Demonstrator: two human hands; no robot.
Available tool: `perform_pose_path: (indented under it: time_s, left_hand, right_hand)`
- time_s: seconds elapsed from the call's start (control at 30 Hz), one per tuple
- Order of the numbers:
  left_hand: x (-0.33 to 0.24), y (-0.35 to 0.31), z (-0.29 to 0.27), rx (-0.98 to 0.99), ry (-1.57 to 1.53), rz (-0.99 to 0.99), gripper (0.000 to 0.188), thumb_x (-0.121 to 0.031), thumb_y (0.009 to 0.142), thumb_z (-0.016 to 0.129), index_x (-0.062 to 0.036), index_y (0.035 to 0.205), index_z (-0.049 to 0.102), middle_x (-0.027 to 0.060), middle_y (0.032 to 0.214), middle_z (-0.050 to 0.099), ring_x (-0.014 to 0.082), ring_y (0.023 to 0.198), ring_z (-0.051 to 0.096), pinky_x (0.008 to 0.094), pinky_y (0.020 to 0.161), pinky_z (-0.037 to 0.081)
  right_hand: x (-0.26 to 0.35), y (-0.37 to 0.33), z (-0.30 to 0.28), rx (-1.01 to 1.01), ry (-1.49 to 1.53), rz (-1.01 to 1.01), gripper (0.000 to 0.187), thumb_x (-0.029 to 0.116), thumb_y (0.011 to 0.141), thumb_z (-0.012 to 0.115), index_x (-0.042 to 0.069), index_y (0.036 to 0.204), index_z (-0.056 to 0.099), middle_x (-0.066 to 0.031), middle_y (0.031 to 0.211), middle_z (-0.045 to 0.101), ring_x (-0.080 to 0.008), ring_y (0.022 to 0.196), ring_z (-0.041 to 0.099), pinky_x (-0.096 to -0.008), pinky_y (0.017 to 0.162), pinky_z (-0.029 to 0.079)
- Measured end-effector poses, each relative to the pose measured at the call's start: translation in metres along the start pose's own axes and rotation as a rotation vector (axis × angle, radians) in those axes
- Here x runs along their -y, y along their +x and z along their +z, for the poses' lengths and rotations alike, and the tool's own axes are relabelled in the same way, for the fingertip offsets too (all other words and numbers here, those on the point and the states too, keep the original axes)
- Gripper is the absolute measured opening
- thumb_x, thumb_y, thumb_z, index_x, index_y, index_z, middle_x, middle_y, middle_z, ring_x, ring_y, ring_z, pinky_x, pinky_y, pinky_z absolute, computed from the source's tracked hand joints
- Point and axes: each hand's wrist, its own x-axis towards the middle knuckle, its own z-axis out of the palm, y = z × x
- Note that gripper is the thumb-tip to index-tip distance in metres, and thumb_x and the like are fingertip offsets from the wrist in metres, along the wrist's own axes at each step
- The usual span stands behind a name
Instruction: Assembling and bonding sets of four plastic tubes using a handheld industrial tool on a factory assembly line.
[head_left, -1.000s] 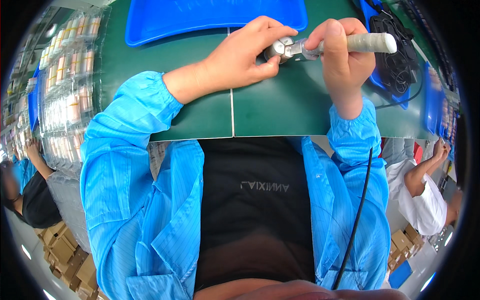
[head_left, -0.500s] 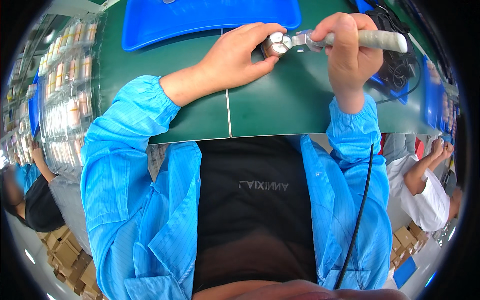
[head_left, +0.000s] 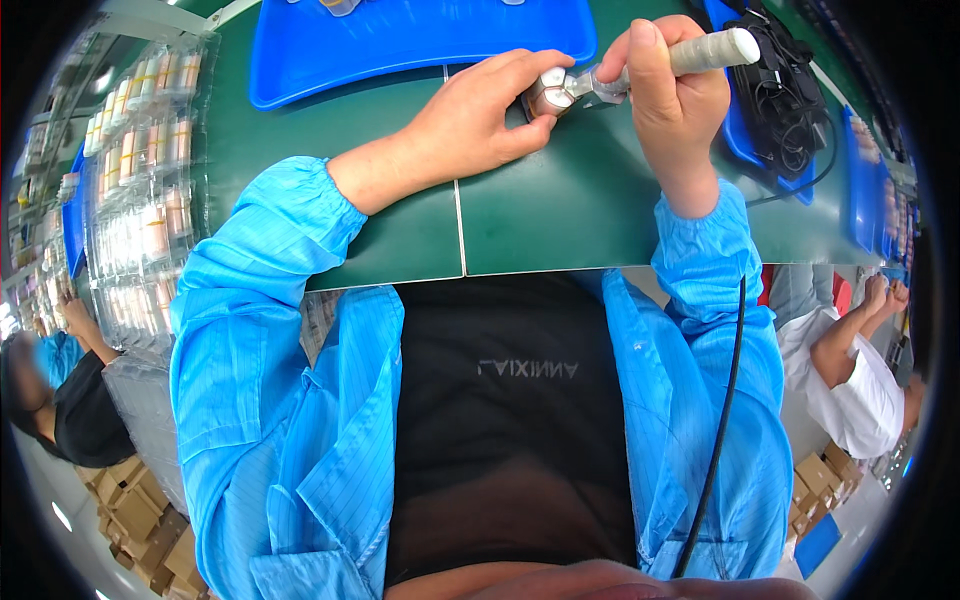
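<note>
While the left hand (head_left: 470, 125) is pinning the small metal part (head_left: 548, 92) against the green mat (head_left: 560, 215), at 12 o'clock from the torso, the tool tip should be kept square to the part and pressure steady. The left fingers are curling closed around the part. The right hand (head_left: 665, 95), at 1 o'clock, is clenching the grey-handled tool (head_left: 700, 52), its metal tip touching the part

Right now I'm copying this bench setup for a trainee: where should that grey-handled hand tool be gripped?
Grip the hand tool by its pale wrapped handle, coming from the right, as the right hand does. The handle juts right, away from the metal jaws meeting the small metal part steadied by the left hand.
</note>
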Motion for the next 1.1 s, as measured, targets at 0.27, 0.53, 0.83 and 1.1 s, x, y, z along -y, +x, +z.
perform_pose_path:
  time_s: [0.27,0.53,0.83,1.1]
  left_hand:
    - [0.000,-0.002,-0.002,0.040,0.041,-0.013,0.059,-0.005,0.083,0.071,-0.0090,0.138,0.051,0.0125,0.121,0.061,0.0283,0.108,0.063,0.0365,0.094,0.051]
    - [-0.005,-0.003,0.000,-0.023,0.024,-0.010,0.060,-0.011,0.084,0.075,-0.0053,0.137,0.048,0.0123,0.115,0.065,0.0237,0.106,0.065,0.0348,0.095,0.052]
    - [-0.004,-0.002,0.000,-0.027,0.080,-0.095,0.052,-0.019,0.081,0.081,-0.0061,0.127,0.061,0.0118,0.111,0.069,0.0244,0.098,0.069,0.0330,0.087,0.054]
    - [-0.001,-0.004,-0.002,-0.030,0.051,-0.083,0.051,-0.018,0.082,0.079,-0.0072,0.128,0.061,0.0124,0.113,0.069,0.0250,0.100,0.069,0.0333,0.088,0.054]
  right_hand:
    - [0.022,0.013,-0.008,-0.298,0.047,0.106,0.027,0.022,0.104,0.050,0.005,0.084,0.054,-0.0054,0.066,0.063,-0.0044,0.049,0.046,-0.0188,0.046,0.036]
    - [-0.013,0.015,0.012,-0.277,1.255,-0.110,0.027,0.021,0.104,0.050,0.007,0.082,0.051,-0.0048,0.061,0.060,-0.0043,0.046,0.043,-0.0182,0.045,0.034]
    - [-0.029,0.008,0.026,-0.223,1.093,-0.355,0.019,0.010,0.101,0.052,0.004,0.082,0.050,-0.0073,0.066,0.062,-0.0076,0.055,0.052,-0.0209,0.052,0.042]
    - [0.019,0.003,0.002,-0.064,-0.003,0.080,0.017,0.010,0.100,0.053,0.004,0.084,0.051,-0.0059,0.067,0.063,-0.0068,0.055,0.052,-0.0207,0.053,0.043]
